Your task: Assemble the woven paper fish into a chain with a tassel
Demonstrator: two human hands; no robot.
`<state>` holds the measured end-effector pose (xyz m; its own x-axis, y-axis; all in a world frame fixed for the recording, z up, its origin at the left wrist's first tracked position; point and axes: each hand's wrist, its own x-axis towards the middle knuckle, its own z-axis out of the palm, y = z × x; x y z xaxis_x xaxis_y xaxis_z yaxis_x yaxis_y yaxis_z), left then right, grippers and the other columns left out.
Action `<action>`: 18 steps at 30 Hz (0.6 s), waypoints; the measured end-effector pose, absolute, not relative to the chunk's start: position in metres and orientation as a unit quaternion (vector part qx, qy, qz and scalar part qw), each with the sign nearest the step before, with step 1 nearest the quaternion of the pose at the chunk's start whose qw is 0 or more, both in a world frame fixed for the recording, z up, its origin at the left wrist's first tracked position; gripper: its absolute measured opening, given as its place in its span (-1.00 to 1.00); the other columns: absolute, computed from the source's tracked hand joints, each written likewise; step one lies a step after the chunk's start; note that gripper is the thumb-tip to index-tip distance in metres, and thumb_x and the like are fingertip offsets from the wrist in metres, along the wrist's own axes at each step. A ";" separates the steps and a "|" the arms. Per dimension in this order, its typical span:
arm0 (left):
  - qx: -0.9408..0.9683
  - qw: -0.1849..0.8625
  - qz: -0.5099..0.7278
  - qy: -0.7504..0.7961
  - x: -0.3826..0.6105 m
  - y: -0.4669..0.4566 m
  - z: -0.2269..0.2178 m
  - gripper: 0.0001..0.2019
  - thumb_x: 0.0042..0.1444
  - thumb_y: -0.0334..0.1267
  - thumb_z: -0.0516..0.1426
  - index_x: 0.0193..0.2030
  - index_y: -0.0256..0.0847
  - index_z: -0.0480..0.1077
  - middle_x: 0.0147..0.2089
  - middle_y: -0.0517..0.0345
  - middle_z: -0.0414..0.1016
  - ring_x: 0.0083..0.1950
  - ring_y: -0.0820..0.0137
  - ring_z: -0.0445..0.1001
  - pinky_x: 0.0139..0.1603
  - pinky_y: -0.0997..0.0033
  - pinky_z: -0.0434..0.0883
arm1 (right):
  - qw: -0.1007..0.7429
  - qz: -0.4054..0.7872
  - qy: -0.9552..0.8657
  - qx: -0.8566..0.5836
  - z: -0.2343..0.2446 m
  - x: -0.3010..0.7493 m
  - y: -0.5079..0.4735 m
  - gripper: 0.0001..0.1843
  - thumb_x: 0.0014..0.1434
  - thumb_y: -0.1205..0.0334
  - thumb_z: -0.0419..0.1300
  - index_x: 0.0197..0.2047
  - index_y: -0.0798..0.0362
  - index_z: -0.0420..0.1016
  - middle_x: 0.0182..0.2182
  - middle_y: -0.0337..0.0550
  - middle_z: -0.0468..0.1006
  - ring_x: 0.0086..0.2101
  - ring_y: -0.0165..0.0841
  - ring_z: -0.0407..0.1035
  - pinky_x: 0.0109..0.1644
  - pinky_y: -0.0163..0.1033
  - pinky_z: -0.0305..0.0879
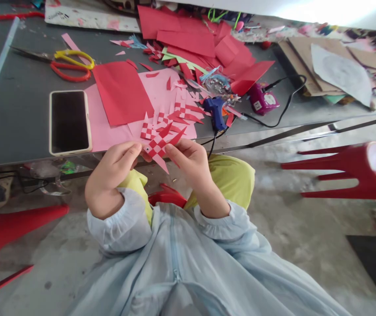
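Observation:
Between my two hands, just off the table's front edge, is a woven paper fish (157, 145) in a red and pink check, with a small eye at its left end. My left hand (117, 162) pinches the eye end with thumb and fingers. At the tail side, my right hand (189, 158) grips the fish between thumb and forefinger. Some fingers of both hands are hidden behind the paper. Right behind it, more checkered woven paper pieces (182, 109) lie on a pink sheet (104, 136), with a red sheet (124, 94) partly over it.
A phone (69, 123) lies left of the pink sheet, with scissors (71, 66) behind it. A blue glue gun (216, 112) and a purple box (263, 98) with a cord sit to the right. Red paper (188, 41) and cardboard (301, 66) are piled farther back. Red stools (349, 169) stand at the sides.

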<state>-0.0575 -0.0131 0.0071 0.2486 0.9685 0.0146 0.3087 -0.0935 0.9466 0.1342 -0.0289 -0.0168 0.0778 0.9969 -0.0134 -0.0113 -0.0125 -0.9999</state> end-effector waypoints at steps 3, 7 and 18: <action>0.621 0.503 0.368 0.475 -0.058 -0.013 0.006 -0.67 0.31 -0.03 0.07 -0.34 -0.16 0.51 -0.54 0.24 0.24 -0.49 0.46 0.24 -0.50 0.45 0.23 | 0.520 0.487 -0.471 -0.520 -0.019 0.135 -0.029 -0.68 0.08 -0.05 0.39 -0.43 0.04 0.55 -0.51 -0.30 0.56 -0.46 -0.48 0.39 -0.33 -0.31 0.36; 0.623 0.509 0.365 0.469 -0.061 -0.010 0.005 -0.71 0.28 -0.11 0.08 -0.36 -0.17 0.52 -0.56 0.25 0.24 -0.49 0.48 0.24 -0.47 0.47 0.25 | 0.524 0.500 -0.468 -0.506 -0.021 0.134 -0.029 -0.72 0.10 0.00 0.38 -0.40 0.04 0.58 -0.50 -0.30 0.58 -0.49 -0.50 0.38 -0.33 -0.32 0.38; 0.609 0.529 0.349 0.477 -0.059 -0.010 0.012 -0.83 0.19 -0.12 0.20 -0.34 -0.14 0.47 -0.40 0.19 0.48 -0.38 0.43 0.41 -0.39 0.44 0.35 | 0.513 0.499 -0.462 -0.523 -0.015 0.133 -0.030 -0.68 0.05 -0.07 0.40 -0.41 0.03 0.59 -0.48 -0.26 0.61 -0.44 -0.44 0.45 -0.30 -0.27 0.45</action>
